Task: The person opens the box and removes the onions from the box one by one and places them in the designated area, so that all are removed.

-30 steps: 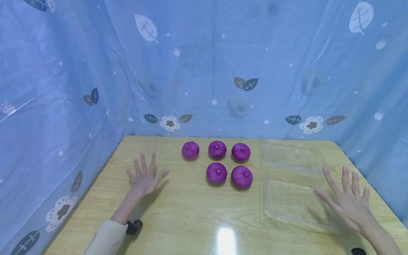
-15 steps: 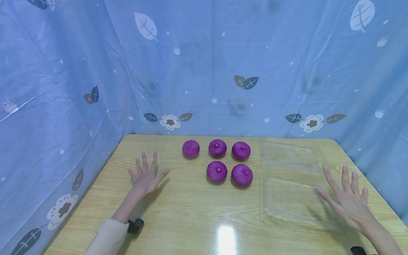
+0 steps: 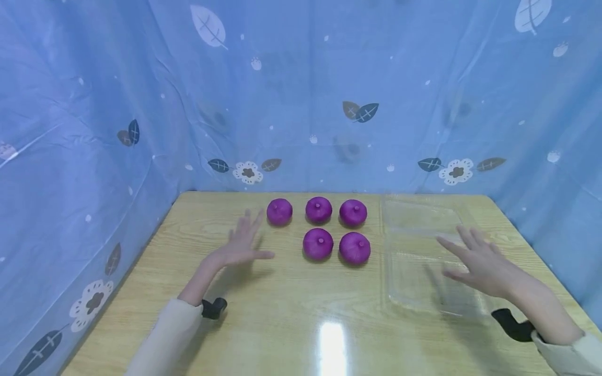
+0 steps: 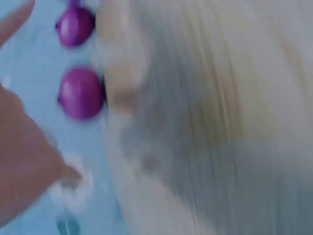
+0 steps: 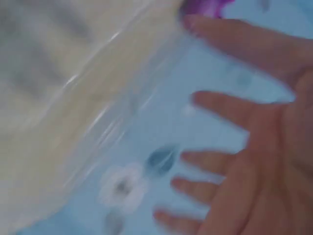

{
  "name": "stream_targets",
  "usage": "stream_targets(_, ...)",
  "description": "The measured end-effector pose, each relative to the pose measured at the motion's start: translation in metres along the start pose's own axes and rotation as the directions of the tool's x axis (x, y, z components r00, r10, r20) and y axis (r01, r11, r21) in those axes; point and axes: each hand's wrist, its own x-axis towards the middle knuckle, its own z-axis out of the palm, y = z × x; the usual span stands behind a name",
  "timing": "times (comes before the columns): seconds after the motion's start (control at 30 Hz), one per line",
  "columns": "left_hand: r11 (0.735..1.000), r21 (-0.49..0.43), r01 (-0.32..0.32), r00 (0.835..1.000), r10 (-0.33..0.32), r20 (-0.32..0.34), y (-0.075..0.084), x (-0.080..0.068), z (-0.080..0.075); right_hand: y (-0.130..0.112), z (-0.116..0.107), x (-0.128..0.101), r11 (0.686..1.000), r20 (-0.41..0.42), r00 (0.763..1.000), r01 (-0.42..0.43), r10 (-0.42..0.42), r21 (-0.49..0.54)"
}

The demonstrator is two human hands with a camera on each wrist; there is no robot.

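Several purple onions stand on the table in two rows: a far row with a left onion (image 3: 279, 212), a middle onion (image 3: 319, 210) and a right onion (image 3: 353, 213), and a nearer pair, an onion (image 3: 317, 244) beside another onion (image 3: 355, 248). My left hand (image 3: 240, 243) hovers just left of them, fingers spread, holding nothing. A clear plastic tray (image 3: 388, 250) with compartments lies to their right. Over its right part is my right hand (image 3: 484, 266), fingers extended and holding nothing. Both wrist views are blurred; the right one shows the spread fingers (image 5: 225, 110) beside the tray.
The wooden table (image 3: 277, 318) ends at a blue curtain (image 3: 291, 94) printed with leaves and flowers, which also hangs along both sides. Each wrist carries a black camera mount, such as the left mount (image 3: 213, 308). Light glares off the near tabletop.
My left hand has moved right, toward the onions. My right hand has swung left and further over the tray. The onions keep their layout; the head view has tilted slightly.
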Motion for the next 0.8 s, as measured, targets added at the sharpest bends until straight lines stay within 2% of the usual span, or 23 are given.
stream_targets(0.03,0.997,-0.003,-0.080,0.997,0.080,0.021,0.008,0.007,0.005,-0.013,-0.003,0.011,0.998,0.009,0.999,0.053,-0.053,0.041)
stream_targets(0.1,0.976,0.001,-0.218,0.974,0.218,0.059,0.028,0.024,0.015,-0.038,-0.006,0.038,0.983,0.056,0.988,0.135,-0.143,0.128)
stream_targets(0.13,0.964,0.009,-0.265,0.962,0.264,0.074,0.037,0.034,0.020,-0.050,-0.004,0.052,0.975,0.084,0.981,0.162,-0.176,0.151)
stream_targets(0.2,0.947,0.033,-0.318,0.944,0.313,0.103,0.054,0.051,0.032,-0.070,0.002,0.079,0.970,0.168,0.965,0.169,-0.199,0.176)
stream_targets(0.3,0.942,0.032,-0.334,0.932,0.324,0.164,0.072,0.071,0.047,-0.092,0.012,0.110,0.990,0.360,0.927,0.067,-0.107,0.123)
stream_targets(0.37,0.946,0.012,-0.325,0.927,0.317,0.200,0.081,0.079,0.056,-0.099,0.019,0.122,0.998,0.448,0.894,-0.002,-0.026,0.061)
stream_targets(0.43,0.923,-0.017,-0.384,0.895,0.376,0.240,0.097,0.090,0.068,-0.088,0.028,0.116,0.999,0.462,0.886,-0.046,0.039,0.006)
stream_targets(0.5,0.888,-0.077,-0.453,0.852,0.457,0.256,0.110,0.095,0.076,-0.082,0.029,0.101,0.998,0.431,0.900,-0.066,0.066,-0.015)
stream_targets(0.57,0.843,-0.172,-0.510,0.803,0.538,0.256,0.121,0.094,0.079,-0.078,0.026,0.080,0.998,0.369,0.928,-0.061,0.059,-0.005)
stream_targets(0.6,0.820,-0.239,-0.520,0.780,0.570,0.257,0.126,0.092,0.078,-0.078,0.023,0.068,0.998,0.322,0.945,-0.061,0.056,0.004)
stream_targets(0.67,0.777,-0.377,-0.504,0.750,0.610,0.256,0.135,0.086,0.072,-0.088,0.008,0.041,0.994,0.221,0.972,-0.094,0.079,0.061)
stream_targets(0.73,0.745,-0.463,-0.481,0.745,0.626,0.231,0.149,0.081,0.064,-0.092,-0.006,0.016,0.985,0.087,0.991,-0.110,0.099,0.133)
stream_targets(0.8,0.731,-0.485,-0.480,0.753,0.627,0.200,0.167,0.077,0.058,-0.093,-0.019,-0.002,0.975,-0.016,0.991,-0.128,0.133,0.181)
